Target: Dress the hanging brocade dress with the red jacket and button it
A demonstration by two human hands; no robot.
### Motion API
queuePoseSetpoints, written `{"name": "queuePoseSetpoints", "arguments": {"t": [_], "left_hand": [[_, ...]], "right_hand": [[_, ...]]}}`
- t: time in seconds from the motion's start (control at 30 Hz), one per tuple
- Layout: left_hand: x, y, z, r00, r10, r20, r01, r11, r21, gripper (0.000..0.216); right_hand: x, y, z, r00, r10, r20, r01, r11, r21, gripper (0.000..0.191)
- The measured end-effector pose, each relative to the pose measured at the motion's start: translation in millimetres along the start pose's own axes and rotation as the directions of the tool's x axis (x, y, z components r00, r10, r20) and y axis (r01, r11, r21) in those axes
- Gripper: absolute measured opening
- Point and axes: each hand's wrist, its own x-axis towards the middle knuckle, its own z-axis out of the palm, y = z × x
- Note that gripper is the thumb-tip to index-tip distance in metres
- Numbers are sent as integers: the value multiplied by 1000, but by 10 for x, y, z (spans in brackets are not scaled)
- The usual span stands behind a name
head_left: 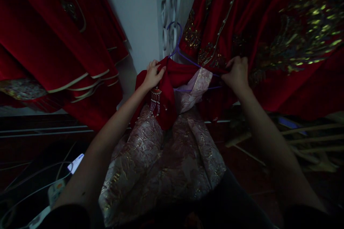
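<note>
Red cloth top with a pale pink brocade collar band (172, 96) is on the purple wire hanger (177, 47), bunched below the hook. Left hand (154, 75) has its fingers curled on the red cloth at the hanger's left shoulder; right hand (238, 76) pinches red cloth at the hanger's right end. Hands well apart. Can't tell if the hook is seated on the white scrolled metalwork (167, 3) behind.

Risks, my read:
Right end looks weakest — lower bar is bare there, so letting go early could drop that shoulder. Uneven pull would tilt the wire, maybe bend it. If the hook isn't seated, the whole lot could fall. Beaded tassel (155, 102) hangs just under the left hand — a finger could snag it. Right side also crowds the red hanging garment with gold sequins (314, 25); trims could catch.
</note>
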Motion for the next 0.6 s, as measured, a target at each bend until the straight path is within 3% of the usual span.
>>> {"name": "queuePoseSetpoints", "arguments": {"t": [0.13,0.23,0.37,0.43,0.5,0.57,0.6], "left_hand": [[-47,74,-111,1000,-11,29,11,1000,5,41],[-78,123,-142,1000,-8,26,7,1000,27,41],[-127,170,-79,1000,-10,-3,10,996,85,40],[-144,183,-29,1000,-17,-13,18,994,106,39],[-157,190,19,999,-23,-25,26,992,122,37],[-167,194,61,999,-28,-43,34,990,139,35],[-171,197,80,998,-30,-54,37,988,148,34]], "right_hand": [[-226,-48,-203,994,-72,84,76,996,-55,40],[-213,4,-308,973,30,228,-9,996,-93,44],[-50,53,-433,836,178,519,-120,982,-144,35],[31,58,-480,812,182,555,-140,983,-118,26],[90,77,-494,819,176,547,-182,982,-45,19],[122,116,-463,784,162,599,-240,969,53,13],[126,138,-429,799,135,586,-247,962,116,10]]}}
